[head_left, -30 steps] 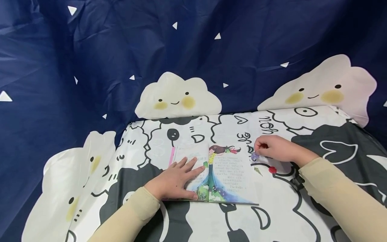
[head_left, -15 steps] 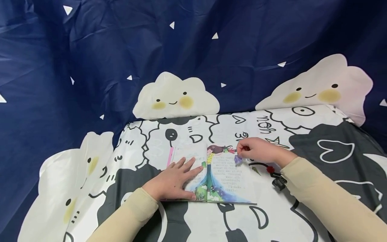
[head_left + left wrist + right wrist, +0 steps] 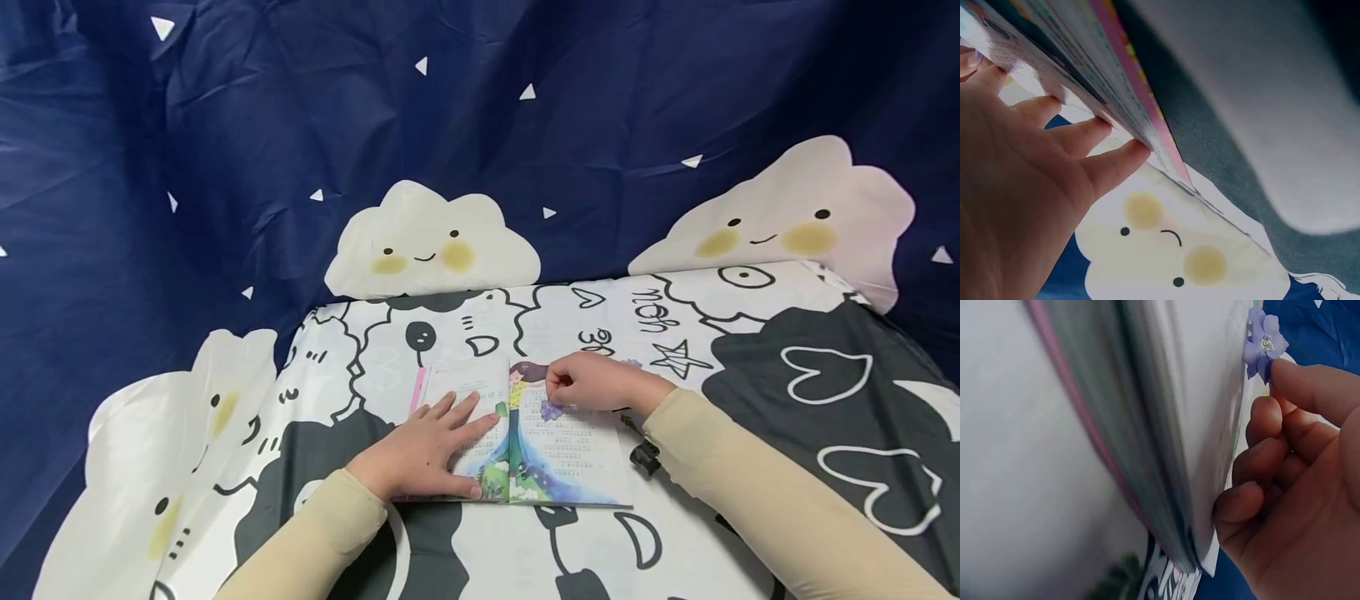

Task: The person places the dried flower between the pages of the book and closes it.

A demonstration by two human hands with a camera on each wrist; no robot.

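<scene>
An open picture book lies on the cloth, with printed text and a painted long-haired figure on its pages. My left hand rests on the left page with fingers spread; the left wrist view shows its fingertips against the page. My right hand pinches a small purple flower between thumb and finger, over the upper part of the right page. In the right wrist view the flower faces outward with a pale centre, and the other fingers are curled.
Another purple piece shows just behind the right hand. Part of a green leaf lies right of the book, partly covered. A black device sits at the right wrist. Cloud-shaped cushions line the dark blue curtain.
My right hand has moved left with the purple flower, from beside the book to over the right page. The red flower is now hidden by the arm. My left hand keeps its place.
</scene>
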